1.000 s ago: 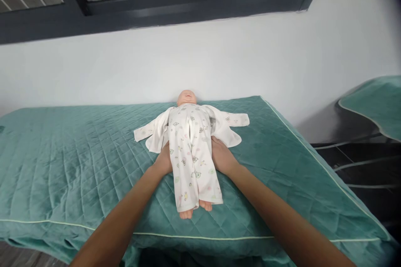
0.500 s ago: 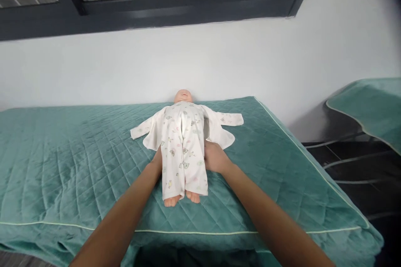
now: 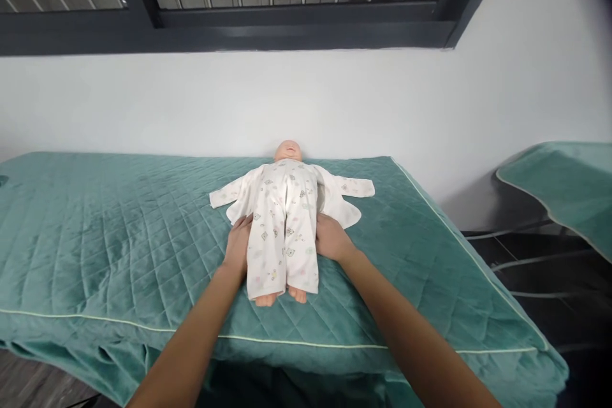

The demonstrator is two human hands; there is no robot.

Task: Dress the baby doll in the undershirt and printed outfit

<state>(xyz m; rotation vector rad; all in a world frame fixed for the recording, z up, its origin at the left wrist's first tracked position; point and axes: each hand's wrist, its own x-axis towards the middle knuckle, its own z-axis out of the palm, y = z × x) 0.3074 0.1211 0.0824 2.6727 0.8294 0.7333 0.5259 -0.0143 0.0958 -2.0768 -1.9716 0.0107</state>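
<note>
A baby doll (image 3: 288, 150) lies on its back on the green quilted bed cover, head towards the wall. It wears white printed trousers (image 3: 272, 236), with its feet (image 3: 297, 294) showing below the cuffs. A white printed shirt (image 3: 339, 207) is spread out beneath it, sleeves stretched to both sides. My left hand (image 3: 238, 243) is closed on the left edge of the trousers, fingers bent and partly hidden by the cloth. On the opposite edge, my right hand (image 3: 332, 239) grips the trousers near thigh height; its fingertips are hidden.
The bed cover (image 3: 119, 236) has a pale piped edge along its front and right side. A white wall (image 3: 215, 102) rises behind, under a dark-framed barred window (image 3: 306, 32). To the right stands a green-covered piece of furniture (image 3: 568, 178) with metal legs.
The camera view has shifted slightly. More of my left hand's fingers now shows beside the trousers, and the trouser legs lie a little lower over the feet. Both hands stay at the trouser sides.
</note>
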